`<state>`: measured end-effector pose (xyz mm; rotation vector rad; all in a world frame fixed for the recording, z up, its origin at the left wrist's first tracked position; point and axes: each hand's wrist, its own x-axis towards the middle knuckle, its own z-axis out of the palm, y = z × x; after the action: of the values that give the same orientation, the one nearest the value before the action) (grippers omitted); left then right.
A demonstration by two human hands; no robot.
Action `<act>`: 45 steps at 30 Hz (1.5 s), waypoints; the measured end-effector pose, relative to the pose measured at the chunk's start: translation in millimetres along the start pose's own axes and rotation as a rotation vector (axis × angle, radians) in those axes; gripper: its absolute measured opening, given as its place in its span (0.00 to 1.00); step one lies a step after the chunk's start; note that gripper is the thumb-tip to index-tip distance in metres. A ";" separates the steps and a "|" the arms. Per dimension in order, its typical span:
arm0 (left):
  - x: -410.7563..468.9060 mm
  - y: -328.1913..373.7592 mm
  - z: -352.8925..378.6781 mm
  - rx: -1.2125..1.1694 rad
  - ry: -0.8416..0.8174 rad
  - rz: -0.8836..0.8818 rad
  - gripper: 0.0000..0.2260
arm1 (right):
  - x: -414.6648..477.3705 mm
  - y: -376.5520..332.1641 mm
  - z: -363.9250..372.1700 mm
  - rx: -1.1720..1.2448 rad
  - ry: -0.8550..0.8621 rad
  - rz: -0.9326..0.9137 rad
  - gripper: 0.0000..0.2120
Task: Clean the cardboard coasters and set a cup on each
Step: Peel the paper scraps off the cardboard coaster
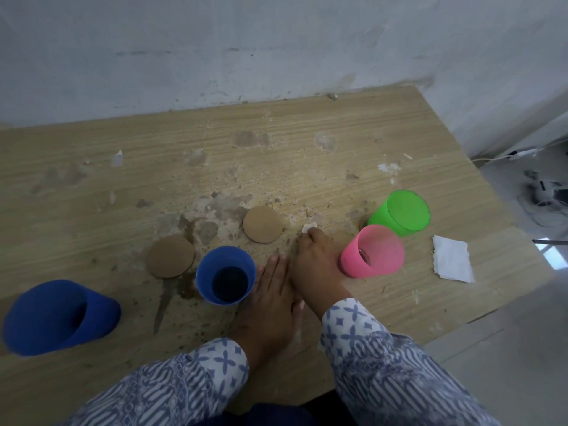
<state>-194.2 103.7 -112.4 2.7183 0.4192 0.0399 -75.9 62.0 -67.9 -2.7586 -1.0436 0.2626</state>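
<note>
Two round cardboard coasters lie bare on the wooden table: one [170, 256] at left centre, one [262, 224] further back. A blue cup [226, 279] stands between them, near my left hand. A larger blue cup [58, 316] sits at the far left. A pink cup [373, 251] and a green cup [399, 213] stand at the right. My right hand [316, 262] pinches a small white wad of tissue [309, 227] against the table, just left of the pink cup. My left hand [272, 298] lies flat on the table beside it, fingers straight.
A folded white tissue [451, 258] lies near the table's right edge. The tabletop [123, 179] is stained and flecked with debris. A white wall runs behind the table. Cables and a power strip [522, 153] lie on the floor at the right.
</note>
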 end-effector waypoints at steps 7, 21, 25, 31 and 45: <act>-1.4 2.0 -2.2 -0.087 -0.059 -0.013 0.31 | -9.7 -2.4 -1.2 -0.347 -0.258 -0.058 0.19; 0.8 0.9 -4.2 -0.022 -0.083 -0.018 0.29 | -13.6 3.8 1.7 -0.341 -0.228 -0.068 0.18; 3.0 1.3 -2.5 -0.020 -0.131 -0.026 0.31 | -25.3 1.1 1.1 -0.339 -0.255 -0.061 0.18; -1.4 -0.8 3.3 -0.016 -0.040 -0.003 0.29 | 1.0 -3.3 -27.0 -0.274 -0.245 -0.032 0.16; -1.0 0.3 -1.9 -0.052 -0.052 0.003 0.29 | -0.8 -6.4 -34.8 -0.221 -0.215 -0.099 0.19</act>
<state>-195.3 103.9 -110.4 2.6626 0.3939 -0.0190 -72.6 62.5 -32.6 -2.9105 -1.3322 0.4636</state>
